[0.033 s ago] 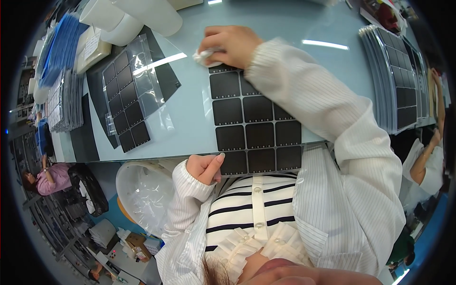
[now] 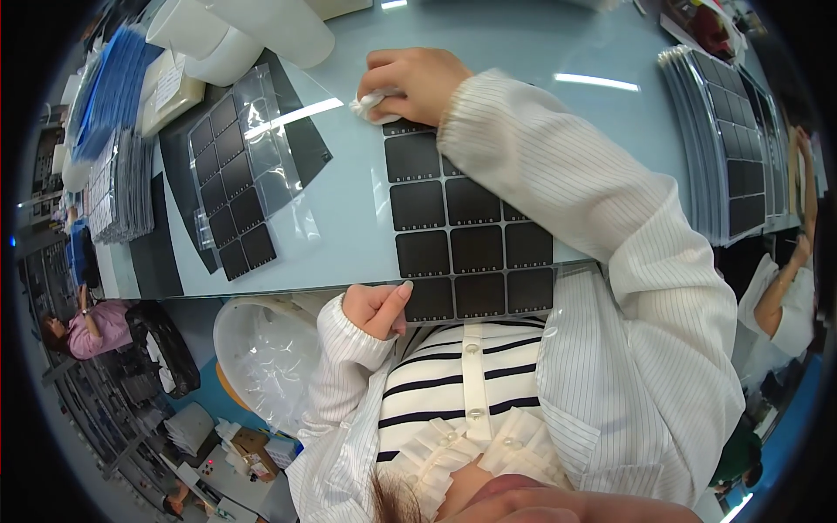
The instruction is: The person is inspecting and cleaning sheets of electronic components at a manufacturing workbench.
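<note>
A clear sheet with rows of black squares (image 2: pixel 477 249) lies in front of me, its near end reaching past the table edge. My left hand (image 2: pixel 377 309) pinches the sheet's near left corner between thumb and fingers. At the sheet's far left corner, my right hand (image 2: pixel 415 85) is closed round a crumpled white cloth or tissue (image 2: pixel 375 104). The right forearm and its striped sleeve cover the upper right part of the sheet. To the left, a similar sheet with black squares (image 2: pixel 229 174) lies on clear plastic and a dark board (image 2: pixel 304 148).
White cups (image 2: pixel 283 30) stand at the far left, near blue sheets (image 2: pixel 113 87) and a stack of clear sheets (image 2: pixel 122 187). Another stack of black-square sheets (image 2: pixel 719 144) is at the right. A white bin (image 2: pixel 266 357) holds clear plastic below the table edge. Other people are beyond.
My right hand, still on the white wad, has shifted slightly left, and its sleeve with it. The left hand and the sheet look the same.
</note>
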Action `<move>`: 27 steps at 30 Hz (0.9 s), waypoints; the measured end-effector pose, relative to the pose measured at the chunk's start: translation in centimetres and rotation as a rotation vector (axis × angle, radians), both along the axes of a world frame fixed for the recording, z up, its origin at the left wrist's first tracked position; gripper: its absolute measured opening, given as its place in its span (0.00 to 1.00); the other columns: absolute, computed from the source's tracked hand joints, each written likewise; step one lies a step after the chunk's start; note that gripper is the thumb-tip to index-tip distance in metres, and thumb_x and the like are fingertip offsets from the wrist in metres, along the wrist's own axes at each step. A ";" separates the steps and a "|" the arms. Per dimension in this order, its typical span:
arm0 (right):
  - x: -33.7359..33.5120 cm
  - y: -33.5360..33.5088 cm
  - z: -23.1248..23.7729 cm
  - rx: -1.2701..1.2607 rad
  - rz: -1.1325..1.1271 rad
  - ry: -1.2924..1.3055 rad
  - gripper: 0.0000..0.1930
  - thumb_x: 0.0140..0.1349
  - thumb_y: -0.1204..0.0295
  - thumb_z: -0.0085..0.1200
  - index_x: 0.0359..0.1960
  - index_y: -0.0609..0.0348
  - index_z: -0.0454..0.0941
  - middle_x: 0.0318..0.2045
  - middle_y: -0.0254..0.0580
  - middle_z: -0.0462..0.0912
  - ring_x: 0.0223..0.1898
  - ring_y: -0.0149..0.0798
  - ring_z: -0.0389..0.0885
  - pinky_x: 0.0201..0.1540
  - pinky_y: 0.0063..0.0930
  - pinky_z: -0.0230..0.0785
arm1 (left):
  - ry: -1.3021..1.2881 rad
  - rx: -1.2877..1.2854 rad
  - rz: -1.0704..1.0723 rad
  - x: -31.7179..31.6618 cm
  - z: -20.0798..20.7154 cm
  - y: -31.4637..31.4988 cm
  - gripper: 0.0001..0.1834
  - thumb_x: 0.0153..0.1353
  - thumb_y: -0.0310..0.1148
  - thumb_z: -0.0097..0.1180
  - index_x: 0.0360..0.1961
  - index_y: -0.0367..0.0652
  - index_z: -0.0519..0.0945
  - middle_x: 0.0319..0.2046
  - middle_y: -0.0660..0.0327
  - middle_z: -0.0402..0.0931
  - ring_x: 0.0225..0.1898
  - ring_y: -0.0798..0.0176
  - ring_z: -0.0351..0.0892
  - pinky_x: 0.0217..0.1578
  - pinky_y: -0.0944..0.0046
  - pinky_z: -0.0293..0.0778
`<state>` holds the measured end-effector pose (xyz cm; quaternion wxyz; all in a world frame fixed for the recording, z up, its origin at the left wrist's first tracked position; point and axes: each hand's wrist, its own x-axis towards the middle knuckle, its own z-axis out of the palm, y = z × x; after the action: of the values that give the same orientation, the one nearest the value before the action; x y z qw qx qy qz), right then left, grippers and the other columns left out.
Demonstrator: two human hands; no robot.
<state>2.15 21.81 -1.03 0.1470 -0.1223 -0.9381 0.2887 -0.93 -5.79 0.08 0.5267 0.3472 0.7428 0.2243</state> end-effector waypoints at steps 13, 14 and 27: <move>6.4 4.1 -0.3 -0.092 0.006 0.059 0.12 0.44 0.74 0.64 0.34 0.53 0.81 0.27 0.33 0.72 0.30 0.35 0.74 0.32 0.27 0.67 | -0.005 0.023 -0.014 0.0 0.5 0.2 0.28 0.62 0.45 0.44 0.10 0.38 0.76 0.07 0.61 0.72 0.11 0.67 0.69 0.18 0.67 0.67; 5.0 3.7 -0.4 -0.056 0.016 0.086 0.10 0.46 0.70 0.63 0.33 0.51 0.81 0.28 0.33 0.74 0.32 0.38 0.76 0.34 0.29 0.68 | -0.005 0.025 -0.020 0.0 0.6 0.2 0.28 0.62 0.45 0.44 0.10 0.38 0.76 0.07 0.61 0.72 0.11 0.67 0.69 0.18 0.67 0.67; 8.3 4.7 0.3 -0.236 0.101 -0.078 0.12 0.45 0.75 0.64 0.34 0.52 0.82 0.30 0.33 0.75 0.33 0.35 0.78 0.34 0.28 0.71 | 0.028 0.053 0.021 0.2 0.0 -0.3 0.28 0.62 0.44 0.44 0.11 0.37 0.76 0.08 0.60 0.73 0.12 0.66 0.71 0.19 0.68 0.68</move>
<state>10.42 26.47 -0.76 0.0804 -0.1023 -0.9076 0.3992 -0.74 -6.10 0.05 0.5043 0.3564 0.7475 0.2445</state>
